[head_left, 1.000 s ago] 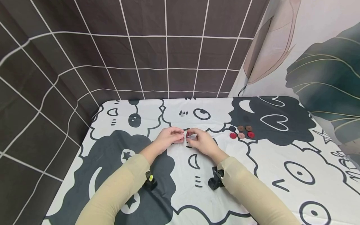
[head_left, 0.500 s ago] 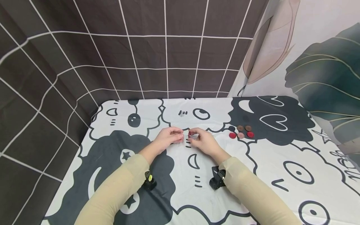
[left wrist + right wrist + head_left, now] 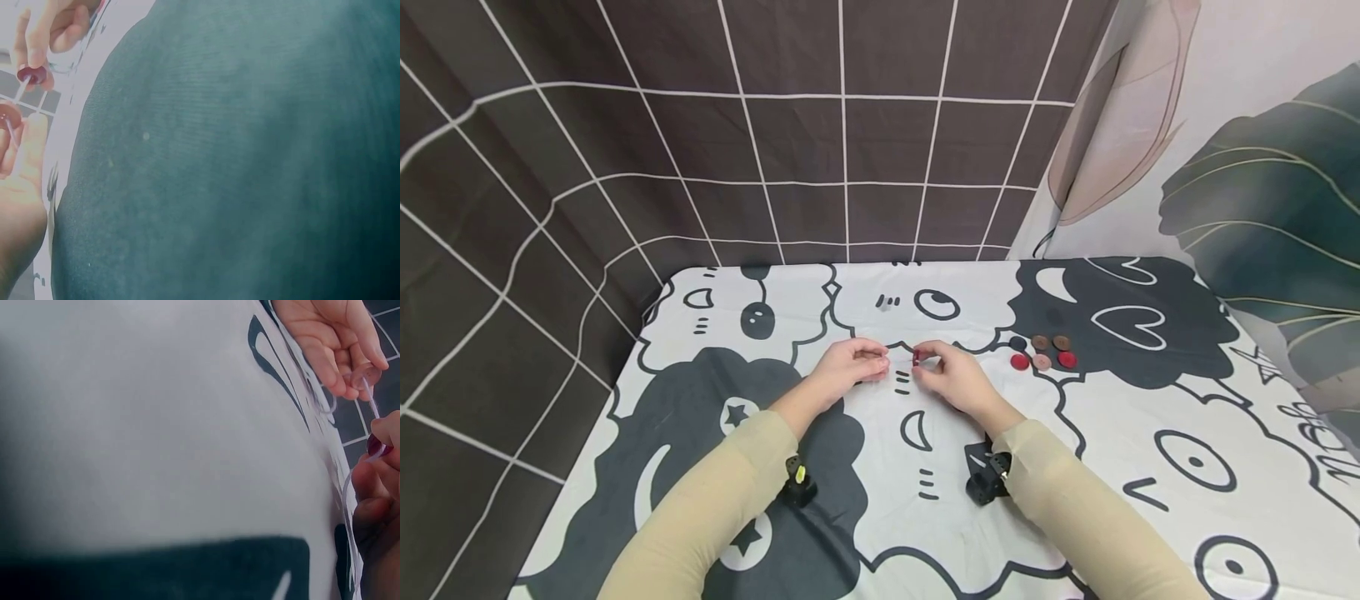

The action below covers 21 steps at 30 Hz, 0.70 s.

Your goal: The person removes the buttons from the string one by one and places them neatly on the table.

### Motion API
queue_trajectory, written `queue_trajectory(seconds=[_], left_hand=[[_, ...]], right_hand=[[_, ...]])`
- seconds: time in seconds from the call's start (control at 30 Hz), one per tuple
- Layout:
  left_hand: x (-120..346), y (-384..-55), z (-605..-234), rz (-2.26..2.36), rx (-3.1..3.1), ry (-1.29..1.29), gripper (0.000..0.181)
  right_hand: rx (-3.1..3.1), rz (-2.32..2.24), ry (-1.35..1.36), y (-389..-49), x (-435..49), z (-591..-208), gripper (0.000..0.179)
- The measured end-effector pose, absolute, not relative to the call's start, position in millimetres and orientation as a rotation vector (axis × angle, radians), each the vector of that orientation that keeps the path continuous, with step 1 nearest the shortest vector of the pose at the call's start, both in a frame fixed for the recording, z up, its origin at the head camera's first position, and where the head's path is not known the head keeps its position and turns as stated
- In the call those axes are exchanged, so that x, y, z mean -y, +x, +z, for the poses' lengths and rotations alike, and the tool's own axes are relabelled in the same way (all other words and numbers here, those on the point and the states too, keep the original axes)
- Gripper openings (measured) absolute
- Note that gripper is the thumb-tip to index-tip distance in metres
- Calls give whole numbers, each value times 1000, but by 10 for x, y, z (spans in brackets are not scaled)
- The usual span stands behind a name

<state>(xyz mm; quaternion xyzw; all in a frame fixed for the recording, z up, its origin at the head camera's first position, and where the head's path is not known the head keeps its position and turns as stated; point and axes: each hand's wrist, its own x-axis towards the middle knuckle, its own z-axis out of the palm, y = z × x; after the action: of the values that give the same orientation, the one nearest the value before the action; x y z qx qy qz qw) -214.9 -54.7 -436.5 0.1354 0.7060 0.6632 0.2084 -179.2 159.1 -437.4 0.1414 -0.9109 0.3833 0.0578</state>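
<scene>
A thin white cord point(image 3: 348, 506) runs through two round buttons. My left hand point(image 3: 853, 364) pinches a pinkish button point(image 3: 367, 376) between thumb and fingers. To its right, my right hand point(image 3: 953, 377) grips a dark red button point(image 3: 31, 75) on the same cord. A short stretch of cord spans the gap between the hands in both wrist views. The loose end of the cord hangs down past the right hand in the right wrist view. Fingers hide part of each button.
Several loose buttons lie in two short rows to the right of the hands, among them a black button point(image 3: 1018, 343), a pink button point(image 3: 1041, 362) and a red button point(image 3: 1067, 359). A cartoon-print cloth point(image 3: 925, 533) covers the table. A dark gridded curtain point(image 3: 805, 142) hangs behind.
My right hand has moved to the right with the dark red button, widening the gap to the left hand. The left hand stays nearly still, and the loose buttons have not moved.
</scene>
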Motion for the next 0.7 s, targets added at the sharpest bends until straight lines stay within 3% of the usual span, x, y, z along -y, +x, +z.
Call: queue_trajectory(seconds=[0.43, 0.7], left_hand=[[561, -2098, -4214, 1791, -2002, 399, 34], [549, -2158, -4357, 1818, -1994, 397, 34]], right_hand=[[2751, 1185, 421, -1789, -1669, -4367, 30], [2780, 1209, 372, -1781, -1712, -4369, 34]])
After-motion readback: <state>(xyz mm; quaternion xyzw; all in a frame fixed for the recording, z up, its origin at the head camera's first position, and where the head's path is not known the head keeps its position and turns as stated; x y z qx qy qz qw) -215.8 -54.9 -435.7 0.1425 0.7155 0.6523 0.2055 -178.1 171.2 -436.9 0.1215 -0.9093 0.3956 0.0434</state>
